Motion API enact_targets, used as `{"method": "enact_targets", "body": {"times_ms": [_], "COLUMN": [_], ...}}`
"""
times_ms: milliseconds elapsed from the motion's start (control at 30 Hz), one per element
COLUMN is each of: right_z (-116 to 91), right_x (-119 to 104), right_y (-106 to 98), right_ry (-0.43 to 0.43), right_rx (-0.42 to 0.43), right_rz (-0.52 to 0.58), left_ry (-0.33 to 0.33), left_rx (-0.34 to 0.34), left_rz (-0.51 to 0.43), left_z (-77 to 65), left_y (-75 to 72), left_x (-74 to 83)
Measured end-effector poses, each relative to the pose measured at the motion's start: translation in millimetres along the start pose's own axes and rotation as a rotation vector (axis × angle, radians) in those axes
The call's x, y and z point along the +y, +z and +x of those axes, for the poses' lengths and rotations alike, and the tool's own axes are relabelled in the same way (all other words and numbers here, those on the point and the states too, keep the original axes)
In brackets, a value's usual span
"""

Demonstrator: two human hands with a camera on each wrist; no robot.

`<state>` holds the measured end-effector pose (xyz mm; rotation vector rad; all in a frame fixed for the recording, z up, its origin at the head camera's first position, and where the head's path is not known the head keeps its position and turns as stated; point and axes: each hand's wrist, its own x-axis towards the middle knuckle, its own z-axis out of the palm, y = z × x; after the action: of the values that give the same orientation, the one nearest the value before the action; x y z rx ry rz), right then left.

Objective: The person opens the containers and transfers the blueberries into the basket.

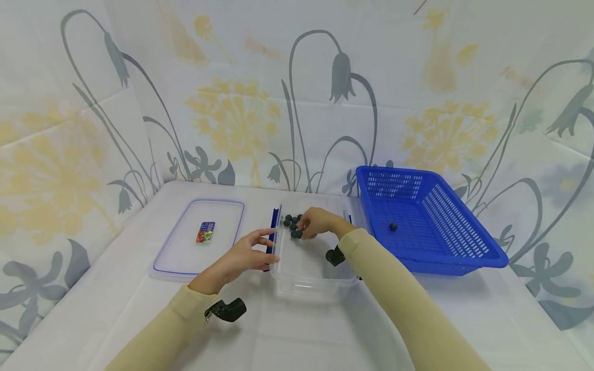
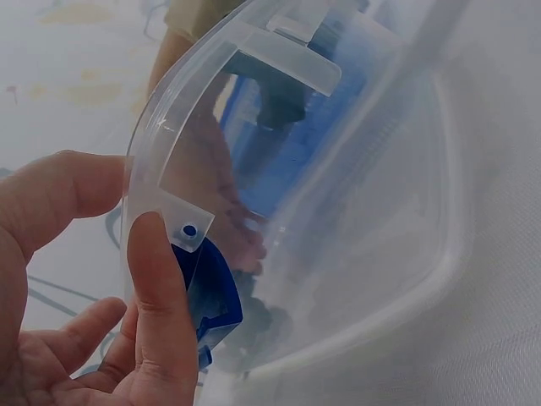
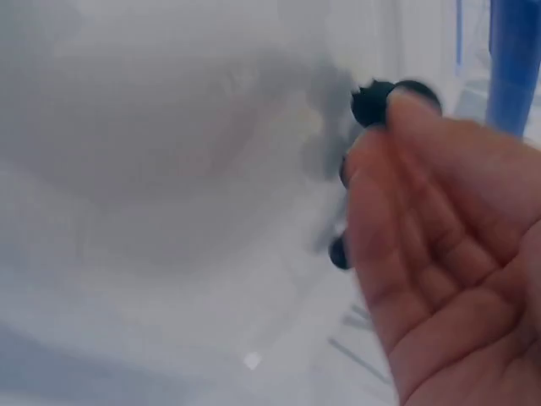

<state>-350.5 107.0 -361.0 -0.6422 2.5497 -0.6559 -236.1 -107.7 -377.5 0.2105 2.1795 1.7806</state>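
Observation:
A clear plastic box (image 1: 301,283) with blue side latches stands in front of me. Inside it, toward the back left, lie several dark blueberries (image 1: 293,234). My left hand (image 1: 243,252) is at the box's left side. In the left wrist view, its thumb and index finger (image 2: 93,182) hold the rim beside a blue latch (image 2: 215,292). My right hand (image 1: 317,221) reaches down into the box among the berries. In the right wrist view, the thumb and fingertips pinch a dark blueberry (image 3: 372,103), with others close by, partly hidden by the fingers.
A blue plastic basket (image 1: 464,263) stands at the right, with one blueberry (image 1: 393,226) inside. To the left lies a clear lid (image 1: 185,257) with a blue edge and a colourful label (image 1: 205,232). A flower-patterned cloth (image 1: 241,77) rises behind the white table.

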Motion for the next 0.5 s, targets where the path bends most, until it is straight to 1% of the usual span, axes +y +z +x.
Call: {"method": "enact_targets", "body": {"times_ms": [100,200,367,500], "right_z": [-3.5,-8.4,-18.8,-32.3], "right_x": [-4.9,-8.3,-11.5,-15.9], "right_y": [-6.7,-17.7,-42.3,-63.7], "right_ry": [-0.033,-0.046,-0.036,-0.051], "right_rx": [0.018,0.040,0.078,0.118], "right_rz": [0.043,0.079,0.109,0.110], "left_ry": [-0.006,-0.011,-0.014,-0.017], "left_rx": [0.001,0.009,0.015,0.020], "left_rz": [-0.002,0.001,-0.002,-0.007], "left_z": [-0.2,0.0,0.3,-0.6], "left_y": [0.5,1.7,3.6,3.8], "left_x": [0.3,0.9,1.9,2.3]}}
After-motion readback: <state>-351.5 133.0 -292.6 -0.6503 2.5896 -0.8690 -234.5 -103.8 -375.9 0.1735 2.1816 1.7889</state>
